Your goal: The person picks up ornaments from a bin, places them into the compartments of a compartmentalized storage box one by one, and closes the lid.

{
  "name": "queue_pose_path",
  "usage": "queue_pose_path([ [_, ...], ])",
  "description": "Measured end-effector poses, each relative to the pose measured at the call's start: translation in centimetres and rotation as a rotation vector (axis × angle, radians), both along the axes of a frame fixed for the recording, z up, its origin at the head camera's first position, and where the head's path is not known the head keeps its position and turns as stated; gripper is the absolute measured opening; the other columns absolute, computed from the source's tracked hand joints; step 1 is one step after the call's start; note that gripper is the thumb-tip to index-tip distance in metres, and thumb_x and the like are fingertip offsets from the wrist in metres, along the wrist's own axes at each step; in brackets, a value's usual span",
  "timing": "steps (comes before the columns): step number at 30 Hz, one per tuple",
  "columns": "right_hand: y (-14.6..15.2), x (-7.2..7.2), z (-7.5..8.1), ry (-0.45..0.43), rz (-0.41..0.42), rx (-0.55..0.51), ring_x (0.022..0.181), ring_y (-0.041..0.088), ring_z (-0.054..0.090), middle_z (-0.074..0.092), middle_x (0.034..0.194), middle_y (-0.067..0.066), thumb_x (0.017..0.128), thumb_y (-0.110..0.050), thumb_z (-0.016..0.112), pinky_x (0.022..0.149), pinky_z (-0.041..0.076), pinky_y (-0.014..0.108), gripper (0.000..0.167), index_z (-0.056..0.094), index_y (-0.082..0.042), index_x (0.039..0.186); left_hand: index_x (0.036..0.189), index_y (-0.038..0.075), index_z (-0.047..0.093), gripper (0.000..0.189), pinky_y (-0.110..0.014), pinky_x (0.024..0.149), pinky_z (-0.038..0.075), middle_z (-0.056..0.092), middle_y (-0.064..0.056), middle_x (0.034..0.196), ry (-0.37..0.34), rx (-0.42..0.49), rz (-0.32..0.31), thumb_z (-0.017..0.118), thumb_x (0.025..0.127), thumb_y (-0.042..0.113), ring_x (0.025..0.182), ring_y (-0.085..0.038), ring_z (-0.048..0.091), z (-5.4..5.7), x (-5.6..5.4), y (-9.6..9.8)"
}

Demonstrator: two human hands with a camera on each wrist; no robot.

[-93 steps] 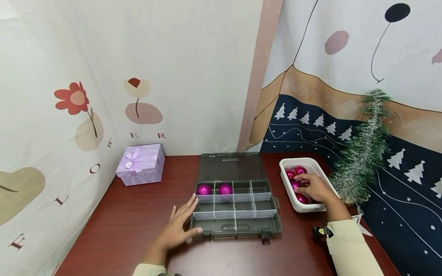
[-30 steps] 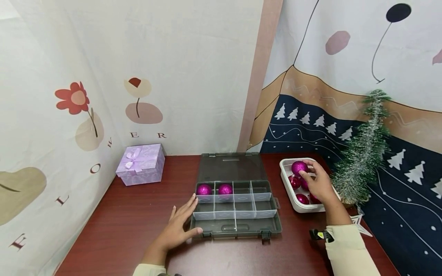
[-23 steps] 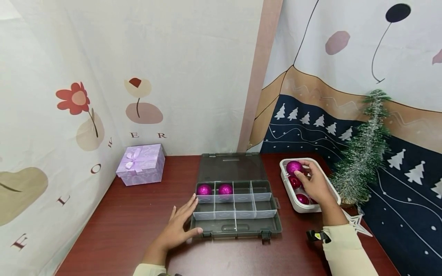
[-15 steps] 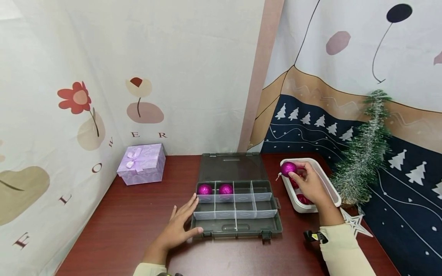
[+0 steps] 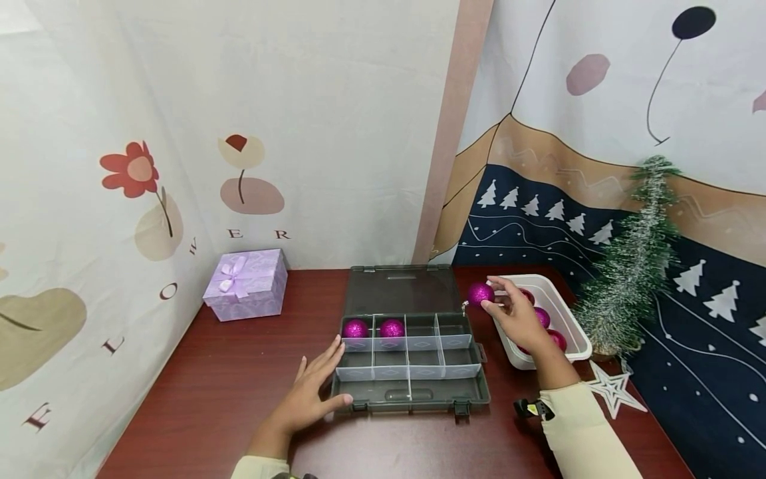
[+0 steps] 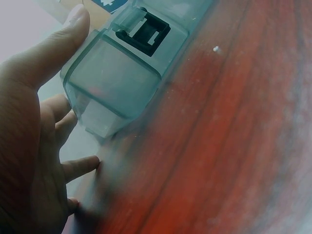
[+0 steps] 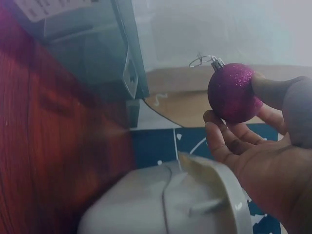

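Observation:
My right hand pinches a glittery magenta bauble between thumb and fingers, above the left rim of a white plastic tub. In the right wrist view the bauble shows its silver cap and wire loop. Several more magenta and red baubles lie in the tub. A grey see-through compartment box lies with its lid laid back. Two magenta baubles, one in the back left compartment and one beside it, sit in its back row. My left hand rests with spread fingers against the box's left side.
A lilac gift box with a bow stands at the back left of the table. To the right are a small frosted tinsel tree and a white star. Printed cloth walls rise behind and on both sides.
My right hand has taken a magenta bauble from among the others in the tub and carried it left, to the tub's left rim. My left hand has stayed at the compartment box.

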State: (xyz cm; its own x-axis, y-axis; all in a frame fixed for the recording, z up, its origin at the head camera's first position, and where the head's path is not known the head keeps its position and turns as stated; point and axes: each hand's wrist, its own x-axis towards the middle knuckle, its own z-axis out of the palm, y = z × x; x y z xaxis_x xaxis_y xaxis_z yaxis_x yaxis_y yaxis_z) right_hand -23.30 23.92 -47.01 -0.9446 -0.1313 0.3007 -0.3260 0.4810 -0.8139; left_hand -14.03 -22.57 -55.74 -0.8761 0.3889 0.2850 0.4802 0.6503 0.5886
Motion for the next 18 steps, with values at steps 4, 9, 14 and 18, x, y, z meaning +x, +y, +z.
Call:
queue_pose_path([
  [4,-0.8,-0.1,0.0,0.039,0.033,0.053,0.129,0.050,0.065,0.059,0.144,0.028,0.108,-0.009,0.068,0.110,0.061,0.048,0.051,0.055,-0.001,0.157,0.168,0.006,0.041,0.103,-0.095,0.115,0.011,0.034,-0.015,0.179,0.003,0.000,-0.002,0.077,0.092,0.067,0.158,-0.048,0.042,0.0,0.0,0.0],
  [9,-1.9,-0.3,0.0,0.036,0.064,0.072,0.126,0.050,0.068,0.063,0.133,0.025,0.107,-0.007,0.069,0.106,0.058,0.064,0.046,0.060,-0.001,0.151,0.168,0.006,0.041,0.103,-0.095,0.115,0.011,0.034,-0.016,0.179,0.003,0.000,-0.003,0.078,0.092,0.064,0.158,-0.048,0.042,0.0,0.0,0.0],
  [14,-2.9,-0.7,0.0,0.035,0.098,0.080,0.121,0.045,0.070,0.067,0.134,0.025,0.103,-0.006,0.074,0.105,0.060,0.061,0.045,0.065,-0.002,0.147,0.168,0.006,0.041,0.103,-0.095,0.115,0.011,0.034,-0.016,0.179,0.005,0.003,0.000,0.077,0.093,0.067,0.158,-0.048,0.042,0.0,0.0,0.0],
  [18,-3.7,-1.0,-0.1,0.032,0.143,0.090,0.115,0.041,0.072,0.071,0.131,0.024,0.101,-0.006,0.077,0.103,0.062,0.060,0.045,0.066,-0.002,0.144,0.168,0.006,0.041,0.103,-0.095,0.115,0.012,0.034,-0.016,0.179,0.004,0.003,0.001,0.076,0.093,0.068,0.158,-0.049,0.042,0.0,0.0,0.0],
])
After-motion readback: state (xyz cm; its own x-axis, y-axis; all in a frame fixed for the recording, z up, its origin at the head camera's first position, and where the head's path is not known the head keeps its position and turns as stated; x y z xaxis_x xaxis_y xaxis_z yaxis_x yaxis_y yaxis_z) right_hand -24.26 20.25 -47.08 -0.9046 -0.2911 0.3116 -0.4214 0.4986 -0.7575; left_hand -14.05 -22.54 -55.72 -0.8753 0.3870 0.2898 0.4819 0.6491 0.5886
